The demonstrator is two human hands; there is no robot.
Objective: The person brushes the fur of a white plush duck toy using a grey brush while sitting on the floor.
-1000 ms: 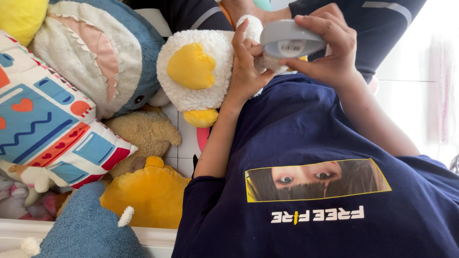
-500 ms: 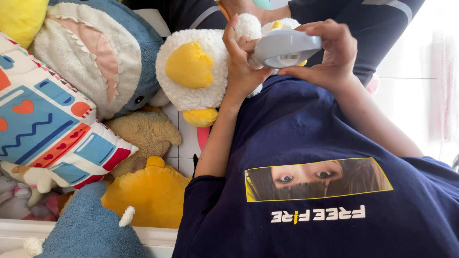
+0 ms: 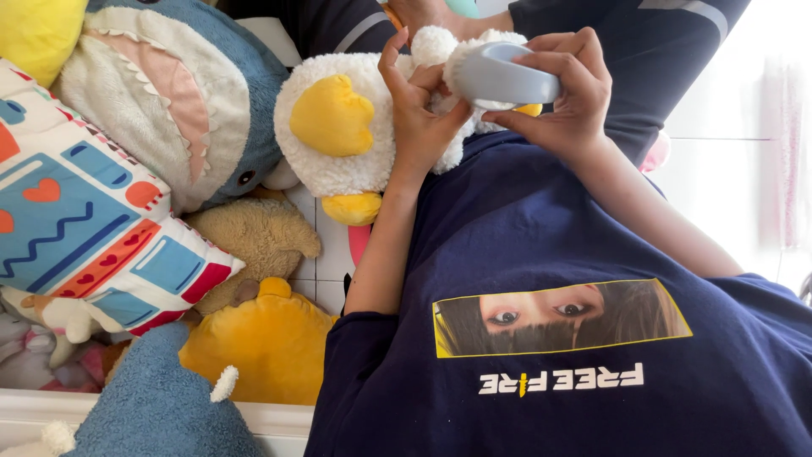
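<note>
Holding a white plush duck (image 3: 355, 140) against the chest, the left hand (image 3: 419, 110) pinches its fluffy fur between curled fingers. The right hand (image 3: 567, 101) closes around a grey oval tool (image 3: 499, 78), pressed on the duck just beside the left fingers. Short, gentle strokes with the fur held taut would work best. A shark plush (image 3: 169, 93) lies left of both hands.

A fluffy white duck plush (image 3: 355, 144) with yellow beak and feet lies on the navy shirt's upper edge. A grey-blue oval brush (image 3: 499, 78) presses against its fleece.
</note>
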